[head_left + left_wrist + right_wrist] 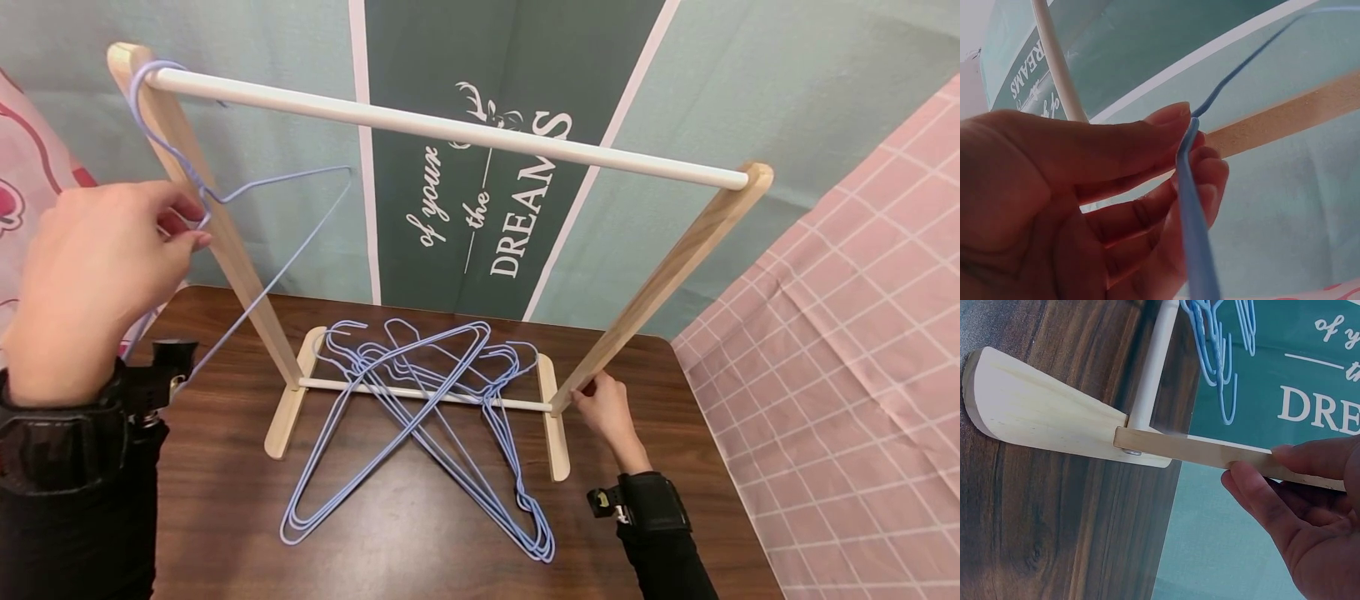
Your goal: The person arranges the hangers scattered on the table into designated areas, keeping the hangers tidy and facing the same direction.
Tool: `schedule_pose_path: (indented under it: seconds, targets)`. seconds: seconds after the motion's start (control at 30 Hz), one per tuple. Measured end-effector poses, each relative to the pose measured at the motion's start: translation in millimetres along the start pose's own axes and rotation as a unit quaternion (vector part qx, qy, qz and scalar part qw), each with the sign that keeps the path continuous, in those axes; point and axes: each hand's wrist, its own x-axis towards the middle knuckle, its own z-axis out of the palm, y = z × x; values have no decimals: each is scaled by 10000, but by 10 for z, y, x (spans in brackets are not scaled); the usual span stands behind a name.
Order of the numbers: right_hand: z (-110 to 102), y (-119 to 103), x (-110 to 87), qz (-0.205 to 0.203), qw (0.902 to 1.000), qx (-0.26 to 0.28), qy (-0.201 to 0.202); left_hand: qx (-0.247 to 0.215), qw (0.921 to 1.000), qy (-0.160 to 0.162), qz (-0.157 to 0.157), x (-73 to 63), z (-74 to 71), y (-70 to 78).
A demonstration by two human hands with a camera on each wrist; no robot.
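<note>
My left hand (112,258) pinches a blue wire hanger (288,176) just below its hook, between thumb and fingers. That hook loops over the left end of the white top rail (450,129), close to the left wooden post. The left wrist view shows the thumb pressing the hanger's neck (1192,181) against the fingers. Low on the right wooden post (660,275), my right hand (606,408) grips the wood; in the right wrist view thumb and fingers hold both sides of the post (1197,452), above the rack's foot (1041,412).
Several blue hangers (420,425) lie in a tangled pile across the white lower bar (532,406) and the dark wooden table (465,533). A green printed curtain (442,275) hangs behind the rack. Pink checked cloth (862,333) stands at the right.
</note>
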Motion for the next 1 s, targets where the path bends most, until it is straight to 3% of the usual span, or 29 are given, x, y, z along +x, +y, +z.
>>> schedule_pose_path:
  seconds: [0.37,0.57,1.0]
  targets:
    - [5,0,-5,-38,10000,-2,7,131,9987,498,-12,-43,57,-71]
    - [5,3,-3,-48,10000,7,27,199,9969,749,144,-41,132,-124]
    - [4,9,-2,-97,9999,-48,57,-112,9955,805,485,-232,124,236]
